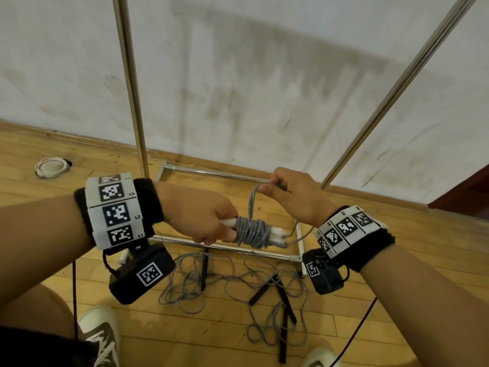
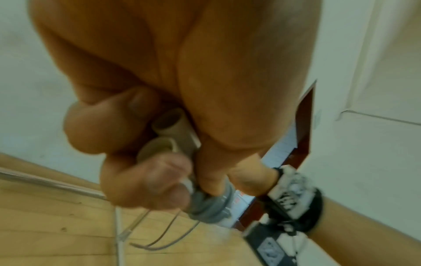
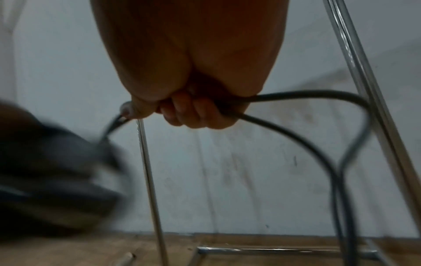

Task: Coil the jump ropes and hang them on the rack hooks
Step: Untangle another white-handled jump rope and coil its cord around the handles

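Left hand [image 1: 203, 221] has its fingers curled tight round the butt ends of the two white handles [image 1: 277, 235] of the grey jump rope [image 1: 252, 231]. The handles lie side by side, long axis roughly horizontal, tips pointing toward the right hand [image 1: 293, 193]. The left wrist view confirms both handle ends sit inside the fist.

Grey coil is wound crosswise round the handles, just past the left knuckles. From the coil a doubled strand rises up and right into the right hand, whose fingers [image 3: 191, 111] are closed round the rope. So the free end sits above and to the right of the coil, on the rack's side.

My read: last wraps or the tuck are in progress. The right hand does the moving, the left only anchors. The next pass has to go across the handle axis, not along it.

Rack uprights [image 1: 129, 83] stand beyond the coil. No hooks show in frame, so I cannot tell their position.

Below the coil, more ropes with black handles [image 1: 260, 291] lie tangled on the wood floor [image 1: 39, 260], not yet coiled.
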